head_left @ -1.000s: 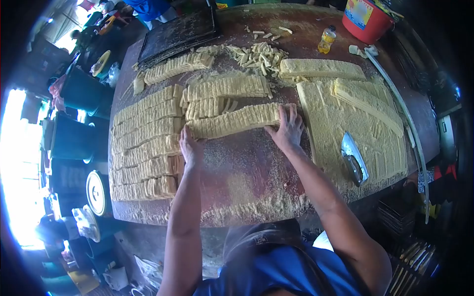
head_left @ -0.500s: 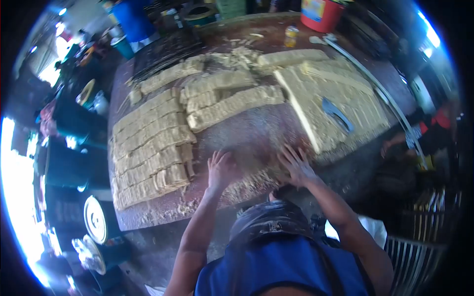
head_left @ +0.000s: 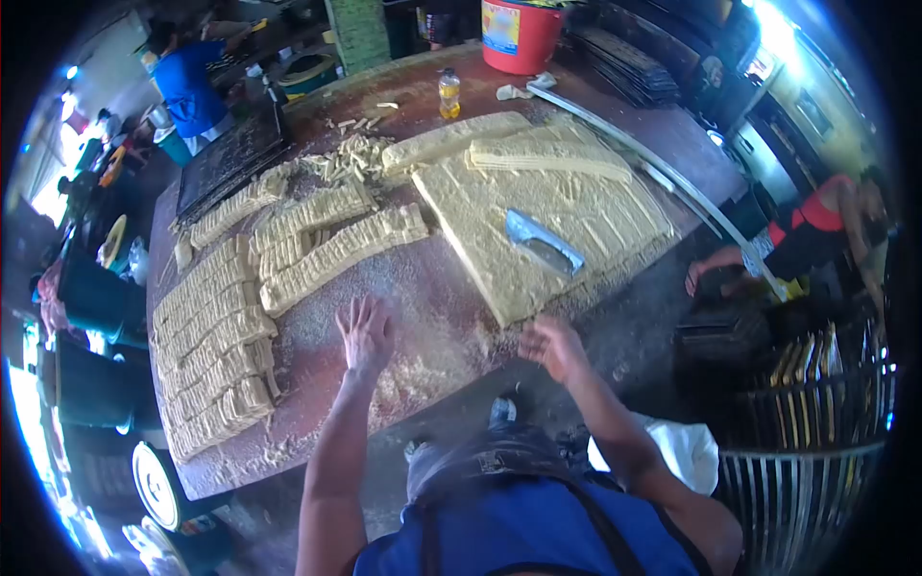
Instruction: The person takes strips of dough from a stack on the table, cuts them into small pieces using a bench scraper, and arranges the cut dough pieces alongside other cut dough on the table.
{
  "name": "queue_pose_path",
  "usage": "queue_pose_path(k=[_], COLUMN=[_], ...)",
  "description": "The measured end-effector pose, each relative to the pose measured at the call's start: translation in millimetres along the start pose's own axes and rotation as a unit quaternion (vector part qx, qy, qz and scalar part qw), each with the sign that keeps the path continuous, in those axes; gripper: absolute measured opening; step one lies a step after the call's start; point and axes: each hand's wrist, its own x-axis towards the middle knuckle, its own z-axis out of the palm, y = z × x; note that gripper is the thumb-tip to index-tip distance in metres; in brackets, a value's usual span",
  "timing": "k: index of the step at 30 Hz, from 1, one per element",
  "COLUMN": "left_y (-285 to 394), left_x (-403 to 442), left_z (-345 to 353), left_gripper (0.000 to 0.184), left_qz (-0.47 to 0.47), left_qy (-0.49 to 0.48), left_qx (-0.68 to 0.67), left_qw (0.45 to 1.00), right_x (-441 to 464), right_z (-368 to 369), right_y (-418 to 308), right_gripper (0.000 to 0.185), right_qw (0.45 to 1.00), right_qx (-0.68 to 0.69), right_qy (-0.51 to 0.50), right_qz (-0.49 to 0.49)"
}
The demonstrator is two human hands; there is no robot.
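My left hand (head_left: 365,331) is over the bare floury part of the reddish table (head_left: 418,283), fingers spread and holding nothing. Near the front corner of a thick pale dough slab (head_left: 495,274), my right hand (head_left: 554,348) has its fingers apart, also with nothing in them. A blue-grey scraper-like tool (head_left: 545,242) with a slotted grip lies on the slab. To the left of my left hand sit rows of cut dough strips (head_left: 211,336). Another long row of strips (head_left: 346,254) lies just beyond that hand.
Dough scraps (head_left: 351,158), a bottle of yellow liquid (head_left: 448,94) and a red bucket (head_left: 521,36) stand toward the far side. A long pale bar (head_left: 653,178) runs along the right edge. A person in blue (head_left: 187,91) and another in red (head_left: 816,216) are nearby.
My view has shifted, so the table's contents appear further left. My right hand has moved from the floury surface to beside the slab's near corner. Both hands stay empty.
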Motion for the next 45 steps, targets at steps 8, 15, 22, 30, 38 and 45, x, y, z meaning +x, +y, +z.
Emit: queue_pose_path(k=[8,15,22,30,38,45], left_y=[105.8,110.7,74.0,111.6,90.1,34.6], left_x=[149.0,294.0,398.2,342.6,301.9,92.4], left_z=[12.1,-2.3,154.6,45.1,-17.3,-54.6], left_gripper=[0.045,0.037,0.044,0.074,0.064,0.058], left_qz=[-0.093,-0.352,-0.333,-0.287,-0.343,-0.265], left_qy=[0.017,-0.024,-0.028,-0.099,-0.195,0.047], left_qx=[-0.584,-0.601,-0.605,-0.470,-0.672,-0.867], left_qw=[0.806,0.717,0.723,0.829,0.627,0.420], right_x=[37.5,25.6,44.7,58.6,59.2,41.2], right_z=[14.3,31.4,47.0,78.6,82.5,68.9], right_y=[18.3,20.0,22.4,16.9,-18.9,-58.6], right_gripper=[0.035,0.030,0.036,0.030,0.045,0.052], right_qw=[0.982,0.997,0.976,0.987,0.988,0.996], right_qx=[0.175,0.061,0.176,0.078,0.044,-0.007], right_qy=[0.006,0.038,0.118,0.128,0.098,-0.070], right_qz=[0.066,0.004,0.052,-0.062,-0.110,-0.049])
